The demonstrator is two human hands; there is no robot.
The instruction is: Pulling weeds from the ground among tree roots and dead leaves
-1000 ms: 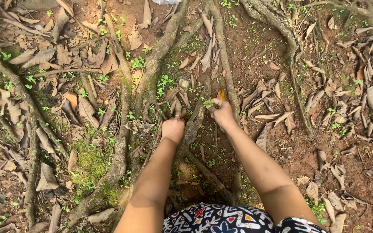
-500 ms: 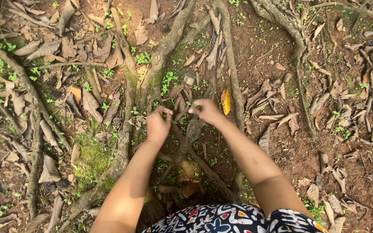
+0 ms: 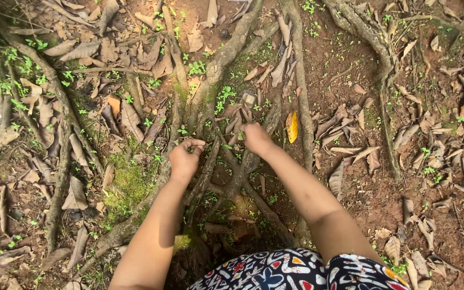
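Reaching down over the tangle of tree roots (image 3: pixel 226 177), both hands are low to the ground. The left hand (image 3: pixel 185 159) hangs above the roots with fingers curled loosely inward, and whether anything sits inside them can't be told. The right hand (image 3: pixel 255 137) is balled and pressed among the dry brown leaves (image 3: pixel 233 124) between the roots; what it grips is hidden. A yellow leaf (image 3: pixel 292 127) lies just beside it, with moss (image 3: pixel 130 182) to the left.
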